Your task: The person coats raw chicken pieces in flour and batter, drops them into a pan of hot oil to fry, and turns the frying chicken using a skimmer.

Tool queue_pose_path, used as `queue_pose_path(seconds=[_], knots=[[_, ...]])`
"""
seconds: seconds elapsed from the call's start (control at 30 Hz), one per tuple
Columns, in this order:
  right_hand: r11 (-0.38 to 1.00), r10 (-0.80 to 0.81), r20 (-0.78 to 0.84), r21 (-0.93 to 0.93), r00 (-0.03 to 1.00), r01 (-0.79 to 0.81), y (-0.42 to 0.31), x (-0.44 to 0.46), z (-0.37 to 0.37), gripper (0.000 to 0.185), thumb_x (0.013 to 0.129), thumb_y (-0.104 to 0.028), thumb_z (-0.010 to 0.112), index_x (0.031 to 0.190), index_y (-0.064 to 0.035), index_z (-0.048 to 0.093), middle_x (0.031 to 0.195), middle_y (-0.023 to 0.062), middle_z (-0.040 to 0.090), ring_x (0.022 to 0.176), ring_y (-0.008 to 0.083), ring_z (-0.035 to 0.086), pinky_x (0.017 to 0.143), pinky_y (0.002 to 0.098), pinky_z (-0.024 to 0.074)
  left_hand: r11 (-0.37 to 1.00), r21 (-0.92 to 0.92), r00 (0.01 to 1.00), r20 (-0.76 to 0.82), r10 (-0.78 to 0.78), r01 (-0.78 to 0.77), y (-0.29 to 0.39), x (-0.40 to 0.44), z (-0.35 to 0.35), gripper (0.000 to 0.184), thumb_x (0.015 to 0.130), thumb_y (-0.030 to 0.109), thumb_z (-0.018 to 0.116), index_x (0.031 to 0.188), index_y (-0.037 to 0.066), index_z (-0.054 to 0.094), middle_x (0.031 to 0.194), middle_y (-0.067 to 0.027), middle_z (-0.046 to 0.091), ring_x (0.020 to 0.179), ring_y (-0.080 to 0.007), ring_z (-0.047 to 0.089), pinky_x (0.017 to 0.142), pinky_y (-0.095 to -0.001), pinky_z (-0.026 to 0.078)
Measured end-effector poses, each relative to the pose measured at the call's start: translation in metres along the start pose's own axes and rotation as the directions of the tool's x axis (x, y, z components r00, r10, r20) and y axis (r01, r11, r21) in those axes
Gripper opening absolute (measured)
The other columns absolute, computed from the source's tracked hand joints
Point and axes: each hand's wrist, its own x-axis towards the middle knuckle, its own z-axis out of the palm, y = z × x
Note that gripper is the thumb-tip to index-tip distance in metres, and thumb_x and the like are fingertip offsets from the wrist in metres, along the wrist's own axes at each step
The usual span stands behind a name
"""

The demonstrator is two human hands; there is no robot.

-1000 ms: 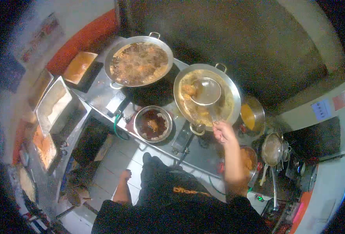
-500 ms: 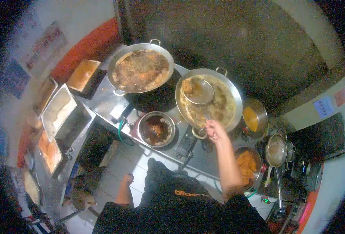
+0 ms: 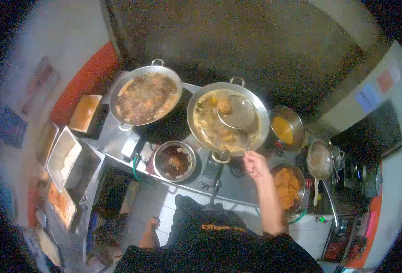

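Observation:
My right hand [image 3: 257, 164] is closed round the handle of a round wire skimmer [image 3: 242, 117], at the near rim of a wide frying pan [image 3: 262, 129]. The skimmer's bowl lies over the bubbling oil inside that pan. A browned fried piece [image 3: 224, 106] sits at the left part of the skimmer. More golden pieces show dimly in the oil around it. My left hand [image 3: 152, 224] hangs low beside my body, away from the counter; its fingers are small and blurred.
To the left, a second pan [image 3: 178, 93] holds darker bubbling oil. A metal pot [image 3: 156, 159] with dark contents stands in front. On the right are a bowl of yellow liquid [image 3: 299, 125], a bowl of orange pieces [image 3: 302, 193] and strainers [image 3: 320, 159]. Food containers [image 3: 75, 157] line the left.
The view has shifted. Within the pan, the skimmer has moved to the right, with the fried piece now farther from its left edge. My right hand keeps its grip on the handle.

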Motion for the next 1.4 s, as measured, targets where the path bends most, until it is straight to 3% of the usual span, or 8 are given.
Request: queue_pose_path(seconds=[0.8, 0.9, 1.13, 1.2, 1.23, 1.3, 1.37, 1.4], knots=[[0.996, -0.081, -0.252, 0.002, 0.964, 0.084, 0.045, -0.056, -0.055, 0.016, 0.087, -0.011, 0.05, 0.102, -0.0087, 0.051, 0.059, -0.0004, 0.046, 0.038, 0.0058, 0.037, 0.031, 0.019, 0.0281, 0.923, -0.371, 0.918, 0.325, 0.228, -0.098, 0.054, 0.003, -0.041, 0.024, 0.077, 0.019, 0.057, 0.092, 0.001, 0.061, 0.087, -0.0153, 0.064, 0.063, -0.0267, 0.062, 0.05, -0.0377, 0.05], [0.993, -0.061, -0.255, 0.08, 0.965, 0.084, 0.049, -0.068, -0.066, 0.02, 0.086, -0.011, 0.05, 0.107, -0.0083, 0.051, 0.059, -0.0012, 0.045, 0.038, 0.0051, 0.036, 0.031, 0.0179, 0.0253, 0.967, -0.239, 0.947, 0.321, -0.007, 0.088, 0.04, 0.009, -0.054, 0.027, 0.085, 0.025, 0.049, 0.104, 0.007, 0.053, 0.089, -0.0097, 0.062, 0.067, -0.0256, 0.06, 0.048, -0.0385, 0.047], [0.966, -0.069, -0.348, 0.211, 0.935, 0.149, 0.051, -0.178, -0.114, 0.019, 0.085, -0.013, 0.053, 0.104, -0.0103, 0.048, 0.059, 0.0005, 0.048, 0.034, 0.0063, 0.033, 0.029, 0.0207, 0.0247, 0.789, 0.338, 0.854, 0.293, 0.43, -0.513, 0.064, 0.011, -0.051, 0.022, 0.081, 0.017, 0.054, 0.096, 0.001, 0.059, 0.092, -0.0116, 0.062, 0.071, -0.023, 0.062, 0.058, -0.0355, 0.053], [0.963, -0.144, -0.395, 0.156, 0.907, 0.22, 0.074, -0.204, -0.152, 0.015, 0.086, -0.014, 0.052, 0.1, -0.009, 0.053, 0.061, 0.0013, 0.05, 0.034, 0.0074, 0.036, 0.03, 0.0217, 0.0274, 0.945, -0.253, 0.811, 0.497, 0.309, -0.205, 0.073, 0.011, -0.053, 0.024, 0.082, 0.012, 0.052, 0.103, 0.0, 0.054, 0.095, -0.0133, 0.06, 0.069, -0.0251, 0.061, 0.059, -0.0362, 0.054], [0.659, -0.675, -0.328, -0.671, 0.661, 0.34, 0.084, -0.211, -0.172, 0.013, 0.086, -0.017, 0.051, 0.094, -0.0074, 0.055, 0.058, -0.0004, 0.048, 0.037, 0.0079, 0.039, 0.033, 0.023, 0.0297, 0.948, -0.245, 0.808, 0.505, 0.305, -0.205, 0.074, 0.011, -0.053, 0.024, 0.082, 0.012, 0.052, 0.103, 0.0, 0.054, 0.095, -0.0133, 0.06, 0.069, -0.0251, 0.061, 0.059, -0.0362, 0.054], [-0.128, -0.892, 0.152, -0.988, 0.425, 0.084, 0.089, -0.231, -0.178, 0.016, 0.086, -0.021, 0.051, 0.087, -0.0059, 0.058, 0.055, -0.002, 0.047, 0.041, 0.0084, 0.042, 0.036, 0.0242, 0.0319, 0.961, -0.104, 0.856, 0.437, 0.276, -0.257, 0.075, 0.02, -0.056, 0.024, 0.082, 0.012, 0.052, 0.103, 0.001, 0.054, 0.094, -0.0131, 0.06, 0.069, -0.0249, 0.061, 0.058, -0.0361, 0.054], [0.89, -0.373, -0.744, -0.456, 0.554, -0.013, 0.081, -0.261, -0.163, 0.017, 0.083, -0.02, 0.053, 0.078, -0.0038, 0.058, 0.055, -0.0009, 0.048, 0.048, 0.0101, 0.046, 0.043, 0.0271, 0.0358, 0.959, -0.011, 0.883, 0.387, 0.265, -0.284, 0.083, 0.029, -0.058, 0.024, 0.082, 0.013, 0.052, 0.103, 0.001, 0.054, 0.093, -0.0129, 0.06, 0.068, -0.0248, 0.061, 0.058, -0.036, 0.053], [0.894, -0.37, -0.752, -0.449, 0.545, -0.013, 0.096, -0.265, -0.182, 0.017, 0.083, -0.02, 0.053, 0.078, -0.0038, 0.058, 0.055, -0.0009, 0.048, 0.048, 0.0101, 0.046, 0.043, 0.0271, 0.0358, 0.957, 0.015, 0.89, 0.372, 0.264, -0.291, 0.089, 0.031, -0.058, 0.024, 0.082, 0.013, 0.052, 0.103, 0.001, 0.054, 0.093, -0.0128, 0.06, 0.068, -0.0247, 0.061, 0.057, -0.0359, 0.053]])
